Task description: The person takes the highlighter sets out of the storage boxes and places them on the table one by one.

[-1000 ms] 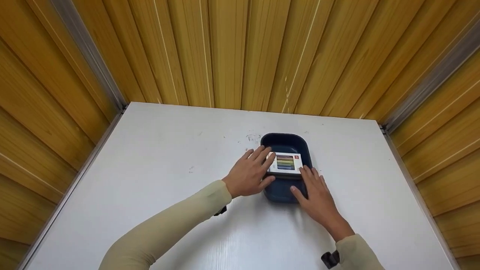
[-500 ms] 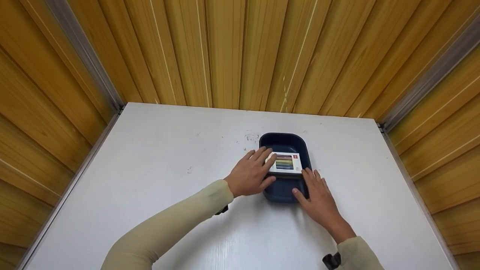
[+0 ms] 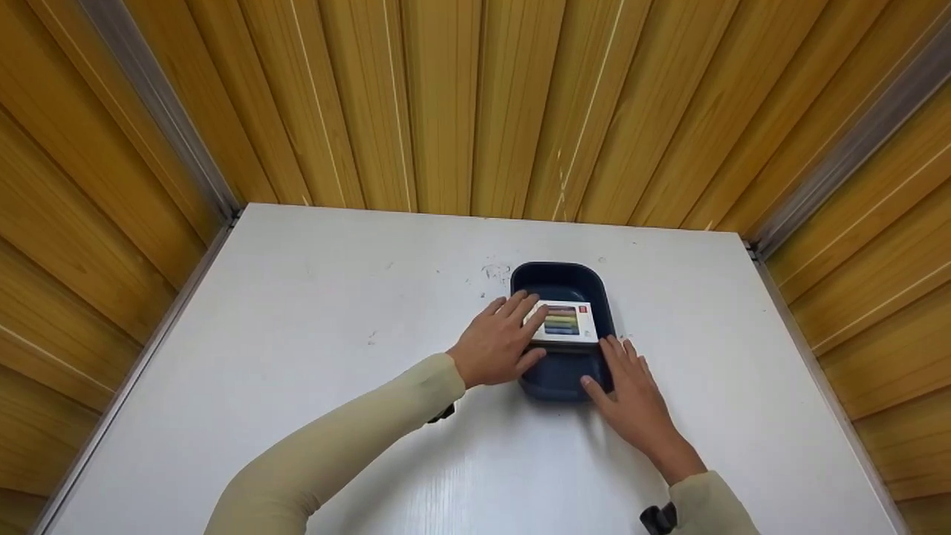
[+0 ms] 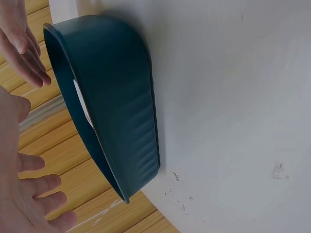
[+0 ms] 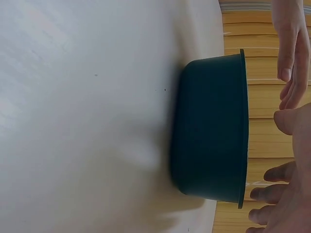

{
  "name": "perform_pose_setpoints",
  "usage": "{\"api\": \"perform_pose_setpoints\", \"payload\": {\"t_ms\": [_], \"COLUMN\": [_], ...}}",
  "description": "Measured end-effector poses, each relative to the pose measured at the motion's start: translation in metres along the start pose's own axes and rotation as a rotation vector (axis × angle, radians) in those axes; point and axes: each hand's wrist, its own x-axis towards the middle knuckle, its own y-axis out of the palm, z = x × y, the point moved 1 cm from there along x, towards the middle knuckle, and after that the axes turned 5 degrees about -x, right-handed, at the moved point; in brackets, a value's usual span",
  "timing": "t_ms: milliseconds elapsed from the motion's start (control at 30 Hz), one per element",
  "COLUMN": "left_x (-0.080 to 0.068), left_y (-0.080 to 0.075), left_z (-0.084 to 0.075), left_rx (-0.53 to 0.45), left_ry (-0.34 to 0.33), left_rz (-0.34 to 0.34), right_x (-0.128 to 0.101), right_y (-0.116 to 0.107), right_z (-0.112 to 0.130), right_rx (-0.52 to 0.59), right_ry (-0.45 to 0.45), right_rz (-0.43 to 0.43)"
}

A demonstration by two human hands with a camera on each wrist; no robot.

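Note:
A dark blue rectangular bin (image 3: 565,383) stands on the white table. Inside it lies a white flat box (image 3: 583,322) with a picture of coloured sticks on its top. My left hand (image 3: 496,343) is over the bin's left side, fingers spread, covering part of the box in the head view. Along the right side is my right hand (image 3: 637,397), its fingers extended and thumb apart. Both wrist views show a gap between each hand and the bin: the left hand (image 4: 29,189) in one, the right hand (image 5: 282,194) in the other. Neither holds anything.
The white tabletop (image 3: 312,357) has small dark marks (image 3: 495,272) left of the bin. Yellow wood-look panels (image 3: 446,104) enclose the back and both sides, with grey metal posts (image 3: 163,104) at the corners.
My right hand has shifted slightly outward, its fingertips now off the box's right edge in the head view. The head view has drifted a little. The left hand keeps nearly the same pose.

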Motion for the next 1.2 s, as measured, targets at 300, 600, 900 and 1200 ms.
{"api": "perform_pose_setpoints", "payload": {"t_ms": [300,600,900,1200], "left_x": [0.003,0.007,0.012,0.017], "left_y": [0.004,0.008,0.014,0.017], "left_z": [0.001,0.001,0.003,0.003], "left_rx": [-0.001,-0.022,0.006,0.017], "left_ry": [0.003,-0.007,0.009,0.001], "left_rz": [0.023,0.049,0.029,0.055], "right_x": [-0.001,-0.004,-0.007,-0.008], "right_y": [0.003,0.004,0.004,0.004], "right_z": [-0.005,-0.008,-0.014,-0.018], "right_rx": [0.000,0.014,0.018,0.021], "right_ry": [0.008,0.026,0.027,0.038], "right_rz": [0.006,0.017,0.017,0.017]}}
